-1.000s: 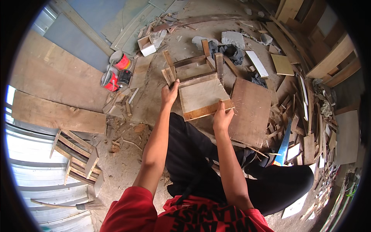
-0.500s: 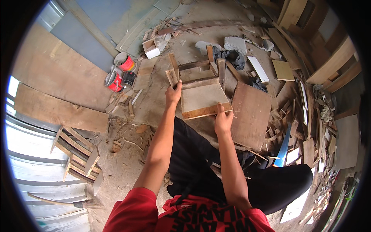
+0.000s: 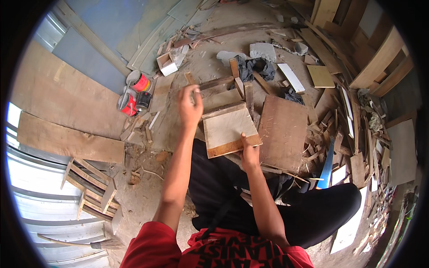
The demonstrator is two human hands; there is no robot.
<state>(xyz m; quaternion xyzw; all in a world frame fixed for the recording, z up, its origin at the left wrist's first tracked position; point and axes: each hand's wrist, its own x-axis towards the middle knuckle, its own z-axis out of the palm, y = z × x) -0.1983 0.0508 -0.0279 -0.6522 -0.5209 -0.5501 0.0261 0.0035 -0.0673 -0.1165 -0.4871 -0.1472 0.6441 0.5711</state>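
A small wooden frame with a pale plywood panel [image 3: 230, 129] lies on the ground in front of my knees. My right hand [image 3: 249, 152] presses on its near right corner, fingers on the wooden edge strip. Raised above the frame's left side, my left hand [image 3: 190, 105] pinches something small between thumb and fingertips; what it is I cannot tell. Darker wooden slats [image 3: 223, 82] of the frame stick out beyond the panel.
A brown board [image 3: 282, 129] lies right of the frame. Red and black paint cans [image 3: 134, 94] stand to the left among wood scraps. Large plywood sheets [image 3: 62, 102] cover the left, lumber is stacked at right, dark cloth [image 3: 252, 68] lies behind.
My left hand has lifted off the frame's left edge and risen above it. The right hand stays on the near corner.
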